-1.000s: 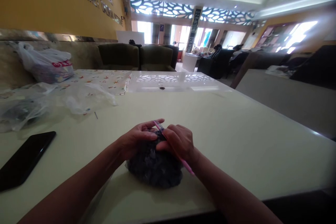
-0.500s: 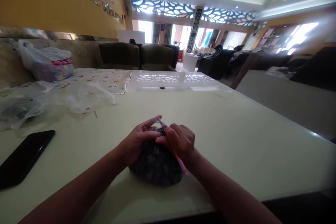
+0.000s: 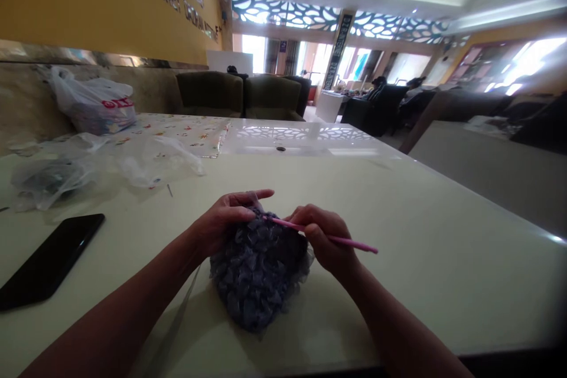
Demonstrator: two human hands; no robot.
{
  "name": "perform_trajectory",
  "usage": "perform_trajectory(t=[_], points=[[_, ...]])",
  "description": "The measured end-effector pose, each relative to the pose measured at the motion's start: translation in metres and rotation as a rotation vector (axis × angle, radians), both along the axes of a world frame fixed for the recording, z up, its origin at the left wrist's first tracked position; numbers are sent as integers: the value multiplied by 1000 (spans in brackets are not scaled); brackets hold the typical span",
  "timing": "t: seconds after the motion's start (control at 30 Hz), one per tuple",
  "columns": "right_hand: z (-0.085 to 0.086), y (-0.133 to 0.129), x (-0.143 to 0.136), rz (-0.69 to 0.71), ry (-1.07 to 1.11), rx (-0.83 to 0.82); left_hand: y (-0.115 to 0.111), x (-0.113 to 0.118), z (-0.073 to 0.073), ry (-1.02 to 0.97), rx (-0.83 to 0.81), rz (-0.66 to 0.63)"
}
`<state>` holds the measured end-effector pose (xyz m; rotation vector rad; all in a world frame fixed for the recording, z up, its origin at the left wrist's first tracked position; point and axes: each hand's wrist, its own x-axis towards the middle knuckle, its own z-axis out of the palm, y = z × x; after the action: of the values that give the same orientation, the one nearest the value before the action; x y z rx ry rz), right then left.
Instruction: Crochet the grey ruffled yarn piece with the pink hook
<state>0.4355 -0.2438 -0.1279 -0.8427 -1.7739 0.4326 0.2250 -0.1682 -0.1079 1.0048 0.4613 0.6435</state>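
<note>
A dark grey-blue ruffled crochet piece (image 3: 259,274) hangs between my hands just over the pale table. My left hand (image 3: 225,218) pinches its top edge between thumb and fingers, with the index finger stretched out to the right. Thin ribbon-like yarn (image 3: 188,289) trails down from beneath my left hand toward the table's near edge. In my right hand (image 3: 325,233) is a pink crochet hook (image 3: 352,242), lying nearly level. Its tip meets the top edge of the piece beside my left thumb.
A black phone (image 3: 53,260) lies at the left. Behind it are thin clear plastic bags (image 3: 155,159), a small metal pin-like thing (image 3: 169,190) and a filled white carrier bag (image 3: 100,103) near the wall. Armchairs (image 3: 270,94) stand beyond the table (image 3: 420,236).
The hook has swung from steeply slanted to nearly level, its handle end now pointing right. My right hand has shifted right, and the crochet piece has turned, showing more of its ruffles.
</note>
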Motion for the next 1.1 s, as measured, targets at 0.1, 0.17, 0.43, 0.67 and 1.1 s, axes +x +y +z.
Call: perform_trajectory(t=[0.1, 0.17, 0.43, 0.67, 1.1], points=[[-2, 2, -4, -51, -19, 15, -9, 6, -4, 25, 55, 10], [-2, 2, -8, -164, -125, 96, -16, 11, -7, 27, 70, -7], [12, -4, -4, -210, 144, 34, 3, -10, 11, 598, 1122, 113], [5, -2, -11, -269, 194, 40, -4, -9, 8, 383, 747, 226], [0, 4, -14, -261, -366, 459, -32, 12, -1, 86, 192, 115]])
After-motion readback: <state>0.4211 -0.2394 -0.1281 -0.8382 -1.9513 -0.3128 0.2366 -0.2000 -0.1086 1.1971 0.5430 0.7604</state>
